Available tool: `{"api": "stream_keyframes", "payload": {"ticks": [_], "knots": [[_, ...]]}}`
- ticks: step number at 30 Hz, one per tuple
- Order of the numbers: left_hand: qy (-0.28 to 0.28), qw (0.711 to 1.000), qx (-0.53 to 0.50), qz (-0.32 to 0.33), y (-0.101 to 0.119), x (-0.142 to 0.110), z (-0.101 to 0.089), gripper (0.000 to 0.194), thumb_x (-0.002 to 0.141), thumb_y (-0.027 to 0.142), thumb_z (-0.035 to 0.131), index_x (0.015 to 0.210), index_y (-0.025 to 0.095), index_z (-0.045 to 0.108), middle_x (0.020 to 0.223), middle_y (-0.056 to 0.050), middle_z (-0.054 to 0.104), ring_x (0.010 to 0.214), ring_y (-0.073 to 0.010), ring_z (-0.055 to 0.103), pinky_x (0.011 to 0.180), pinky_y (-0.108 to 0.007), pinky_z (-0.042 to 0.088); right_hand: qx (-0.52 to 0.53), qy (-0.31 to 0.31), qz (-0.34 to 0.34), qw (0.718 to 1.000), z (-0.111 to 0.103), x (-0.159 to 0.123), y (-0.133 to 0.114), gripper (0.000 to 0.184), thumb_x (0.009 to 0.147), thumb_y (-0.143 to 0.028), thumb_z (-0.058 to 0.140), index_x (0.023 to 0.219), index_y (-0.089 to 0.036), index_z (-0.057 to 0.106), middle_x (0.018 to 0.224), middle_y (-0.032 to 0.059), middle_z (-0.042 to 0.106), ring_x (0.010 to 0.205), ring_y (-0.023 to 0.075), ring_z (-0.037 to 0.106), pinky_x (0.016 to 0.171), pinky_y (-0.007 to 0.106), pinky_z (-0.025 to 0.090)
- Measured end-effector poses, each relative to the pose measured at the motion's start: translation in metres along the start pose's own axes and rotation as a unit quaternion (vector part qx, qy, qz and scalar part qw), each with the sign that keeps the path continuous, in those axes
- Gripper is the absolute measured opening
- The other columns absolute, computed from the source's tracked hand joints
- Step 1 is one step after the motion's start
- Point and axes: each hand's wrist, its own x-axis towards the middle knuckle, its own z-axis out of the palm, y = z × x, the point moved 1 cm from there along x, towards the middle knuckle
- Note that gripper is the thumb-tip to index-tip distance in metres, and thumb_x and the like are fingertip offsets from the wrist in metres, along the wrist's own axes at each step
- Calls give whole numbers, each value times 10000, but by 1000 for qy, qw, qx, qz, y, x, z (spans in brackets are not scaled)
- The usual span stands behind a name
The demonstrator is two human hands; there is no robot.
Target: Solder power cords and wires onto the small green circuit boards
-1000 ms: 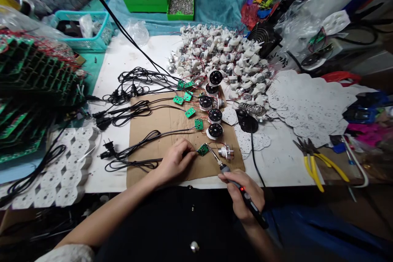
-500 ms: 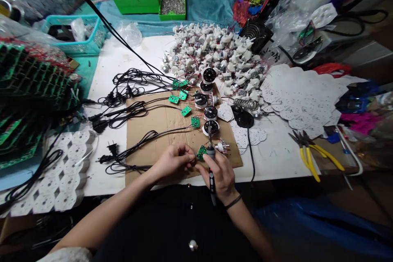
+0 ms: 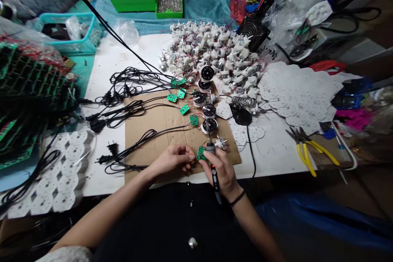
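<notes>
My right hand (image 3: 225,172) is wrapped round a dark soldering iron (image 3: 216,178), whose metal tip points away from me over the cardboard. Its fingers also touch a small green circuit board (image 3: 201,153). At that board's left edge my left hand (image 3: 176,159) is closed in a pinch; what lies between the fingertips is too small to make out. A black power cord (image 3: 130,168) runs in under the left wrist. Just beyond the right hand lies a small motor with a white fitting (image 3: 221,143). Several wired boards and round black-faced discs (image 3: 209,124) line the cardboard (image 3: 153,147).
A heap of white motor parts (image 3: 211,49) covers the back. Yellow-handled pliers (image 3: 307,155) lie at right, near a soldering iron stand (image 3: 241,114) and white panels (image 3: 301,94). Stacked green boards (image 3: 27,77) fill the left. Green bins (image 3: 132,2) hold small metal pieces.
The soldering iron has tilted slightly in my right hand, and a red light on its handle shows more clearly. My left hand keeps its pinch by the board. The view has shifted slightly.
</notes>
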Motion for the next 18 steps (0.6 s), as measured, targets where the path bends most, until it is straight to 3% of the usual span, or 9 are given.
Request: {"api": "stream_keyframes", "payload": {"ticks": [7, 18], "knots": [[-14, 999, 19, 24, 0, -3, 3, 452, 721, 508, 840, 830, 151, 585, 727, 7, 609, 601, -95, 575, 546, -207, 465, 10, -41, -51, 998, -10, 10, 2, 582, 914, -76, 674, 1443, -221, 477, 1170, 134, 670, 1061, 222, 734, 872, 330, 651], [-47, 998, 15, 29, -8, -3, -1, 426, 766, 512, 807, 855, 148, 606, 713, 0, 608, 626, -113, 567, 587, -233, 444, 39, -120, -69, 990, -21, 15, 5, 540, 938, -82, 634, 1441, -237, 512, 1207, 110, 659, 1078, 207, 716, 889, 317, 638]]}}
